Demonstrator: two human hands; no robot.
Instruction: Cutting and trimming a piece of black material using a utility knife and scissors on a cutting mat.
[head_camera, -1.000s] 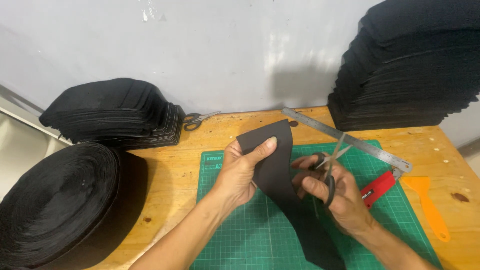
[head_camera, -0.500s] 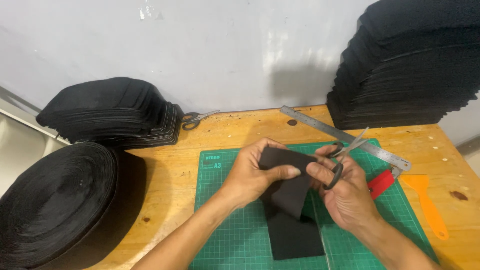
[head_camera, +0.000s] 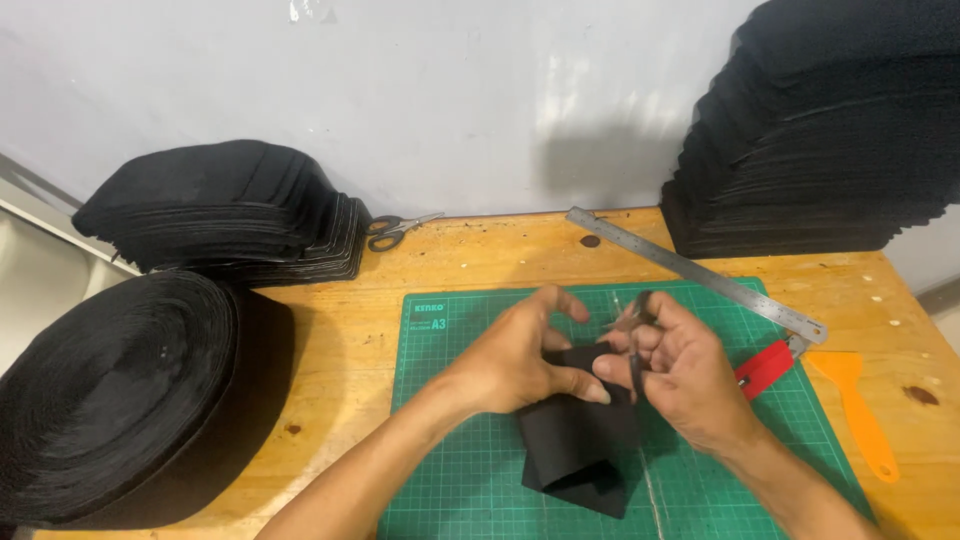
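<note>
Fabric status: the black fabric piece (head_camera: 578, 445) is now folded over on the green cutting mat (head_camera: 480, 480), its lower end lying on the mat and its upper end gathered between both hands. A second ago it was held up as one long curved strip with the scissors biting into it; half a second ago it had dropped lower and started to double over. Read: the cut looks finished and the piece is being folded or squared up rather than cut. Left hand (head_camera: 520, 365) has come down on top of the fold, thumb and lower fingers pinching the fabric's top edge, index and middle fingers arched clear of it. Right hand (head_camera: 690, 375) is closed around the scissors (head_camera: 632, 340), with the handles in the grip and the blades pointing up and away from the fabric; its fingertips meet the left thumb at the fabric edge. Unchanged around it: steel ruler (head_camera: 690, 268) lying diagonally across the mat's far corner, red-handled tool (head_camera: 765, 366) just beside the right wrist, orange scraper (head_camera: 858, 405) on the wooden table (head_camera: 340, 330), second pair of scissors (head_camera: 398, 229) by the wall, black stacks left (head_camera: 215, 210) and right (head_camera: 830, 130), big black roll (head_camera: 110, 385) at the left.
</note>
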